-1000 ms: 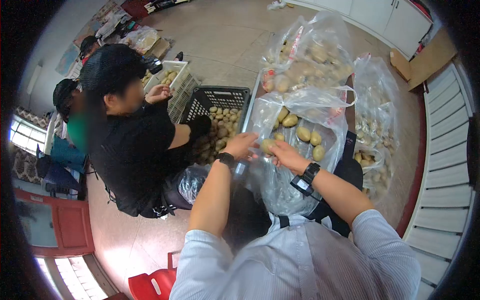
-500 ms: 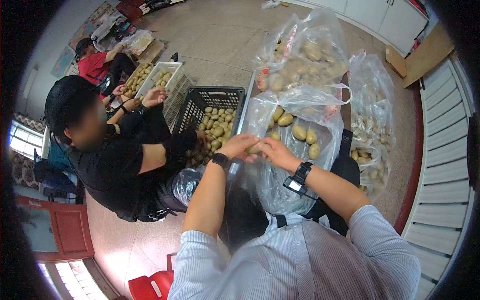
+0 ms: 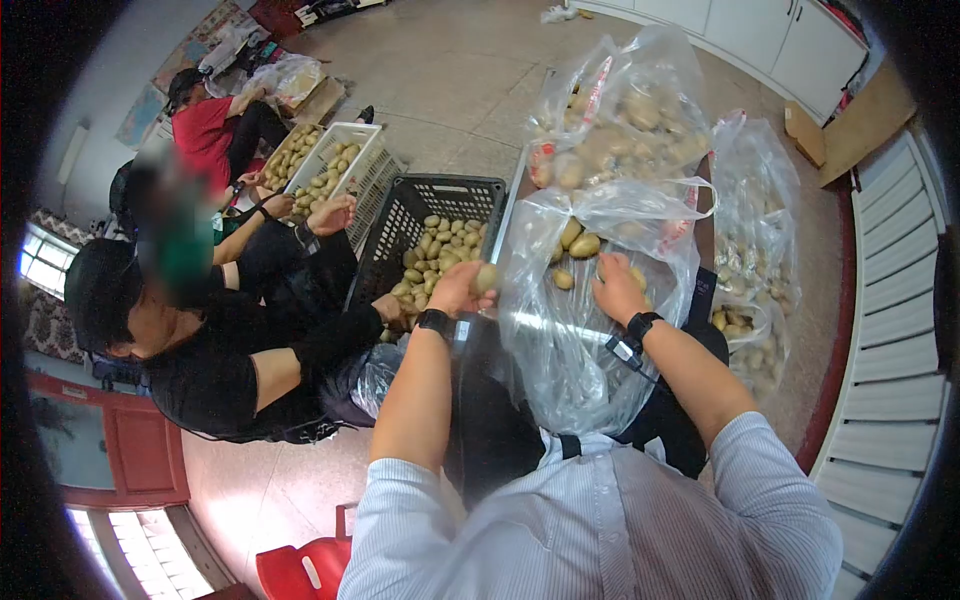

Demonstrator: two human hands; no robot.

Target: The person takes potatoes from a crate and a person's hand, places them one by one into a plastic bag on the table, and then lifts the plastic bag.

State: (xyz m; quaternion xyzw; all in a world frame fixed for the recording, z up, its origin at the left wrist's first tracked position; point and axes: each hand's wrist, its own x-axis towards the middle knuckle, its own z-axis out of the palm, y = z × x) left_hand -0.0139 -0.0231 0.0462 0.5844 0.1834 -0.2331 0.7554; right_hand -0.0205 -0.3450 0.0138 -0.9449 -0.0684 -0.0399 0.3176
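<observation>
My left hand (image 3: 460,290) grips a potato (image 3: 487,278) near the right edge of the black crate (image 3: 447,186), which holds many potatoes. Over the open clear plastic bag (image 3: 560,350), my right hand (image 3: 620,288) reaches down to potatoes at the bag's right side, its fingertips partly hidden. Several loose potatoes (image 3: 585,245) lie in the bag, up and to the left of my right hand.
A co-worker (image 3: 230,370) in black leans beside the crate, one hand at its potatoes. Behind sit white crates (image 3: 365,165) and a person in red (image 3: 203,135). Filled bags (image 3: 640,110) stand beyond the open bag, others (image 3: 755,220) at the right. A red chair (image 3: 305,570) is lower left.
My hands have separated. The left moved left toward the crate with a potato; the right moved right, down to potatoes in the bag. The co-worker in black has leaned lower.
</observation>
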